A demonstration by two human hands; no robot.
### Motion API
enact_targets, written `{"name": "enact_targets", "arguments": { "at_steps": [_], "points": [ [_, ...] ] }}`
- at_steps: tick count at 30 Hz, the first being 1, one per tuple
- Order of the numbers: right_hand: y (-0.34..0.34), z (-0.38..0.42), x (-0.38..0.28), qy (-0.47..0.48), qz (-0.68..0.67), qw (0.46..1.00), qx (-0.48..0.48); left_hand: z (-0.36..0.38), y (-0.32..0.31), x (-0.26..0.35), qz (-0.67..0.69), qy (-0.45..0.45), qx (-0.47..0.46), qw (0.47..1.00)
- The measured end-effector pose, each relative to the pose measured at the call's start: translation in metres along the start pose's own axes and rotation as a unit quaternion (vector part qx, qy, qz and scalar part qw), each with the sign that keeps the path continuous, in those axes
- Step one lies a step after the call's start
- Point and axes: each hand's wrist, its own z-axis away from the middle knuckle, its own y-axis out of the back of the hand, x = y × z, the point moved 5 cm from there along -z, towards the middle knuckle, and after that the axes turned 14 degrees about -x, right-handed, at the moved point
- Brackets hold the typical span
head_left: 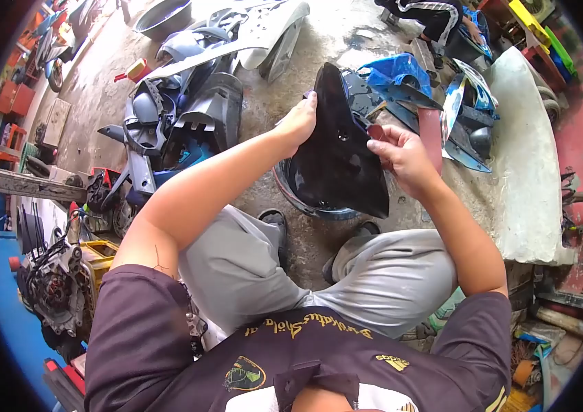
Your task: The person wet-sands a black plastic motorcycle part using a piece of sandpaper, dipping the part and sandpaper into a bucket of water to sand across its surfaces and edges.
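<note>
A glossy black motorcycle body panel [341, 154] is held tilted above a round basin [283, 180] between my knees. My left hand [299, 123] is closed on the panel's left edge, thumb near the top. At the right edge, my right hand [402, 156] pinches a small reddish-brown piece of sandpaper [375, 132] between thumb and fingers, close against the panel. The panel hides most of the basin and what is in it.
Grey and black body panels [209, 103] are heaped at the front left. Blue panels [398, 75] lie at the front right, by a long pale slab [526, 165]. A person [435, 20] sits beyond them. An engine part [54, 288] stands at the left.
</note>
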Motion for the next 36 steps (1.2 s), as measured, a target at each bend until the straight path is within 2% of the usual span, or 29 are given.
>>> {"name": "enact_targets", "arguments": {
  "at_steps": [5, 11, 17, 20, 23, 26, 29, 30, 33, 36],
  "points": [
    [-0.013, -0.010, 0.016, -0.049, 0.017, 0.999, -0.003, -0.007, 0.013, -0.024, -0.074, 0.047, 0.027, 0.996],
    [-0.021, -0.014, 0.016, -0.049, 0.044, 0.997, -0.031, -0.006, 0.009, -0.015, -0.052, -0.053, -0.043, 0.996],
    [-0.017, -0.011, 0.018, -0.049, 0.080, 0.995, -0.039, -0.002, 0.005, -0.007, -0.076, -0.078, -0.029, 0.994],
    [-0.021, -0.010, 0.017, -0.050, 0.088, 0.994, -0.042, -0.010, 0.009, -0.009, -0.127, -0.098, 0.010, 0.987],
    [-0.030, 0.000, 0.018, -0.070, 0.118, 0.989, -0.059, 0.002, 0.001, 0.009, -0.105, -0.039, -0.051, 0.992],
    [-0.028, 0.010, 0.027, -0.133, 0.182, 0.963, -0.149, 0.008, -0.003, 0.014, -0.142, -0.083, -0.146, 0.976],
    [-0.009, 0.020, 0.039, -0.199, 0.294, 0.920, -0.168, 0.019, -0.005, 0.017, -0.097, -0.107, -0.220, 0.965],
    [-0.008, 0.024, 0.038, -0.214, 0.304, 0.914, -0.162, 0.023, -0.006, 0.019, -0.063, -0.105, -0.250, 0.960],
    [0.001, 0.026, 0.037, -0.191, 0.314, 0.920, -0.137, 0.033, -0.004, 0.028, -0.076, -0.101, -0.295, 0.947],
    [0.014, 0.026, 0.040, -0.173, 0.304, 0.931, -0.103, 0.038, -0.003, 0.035, -0.140, -0.109, -0.289, 0.941]
  ]
}}
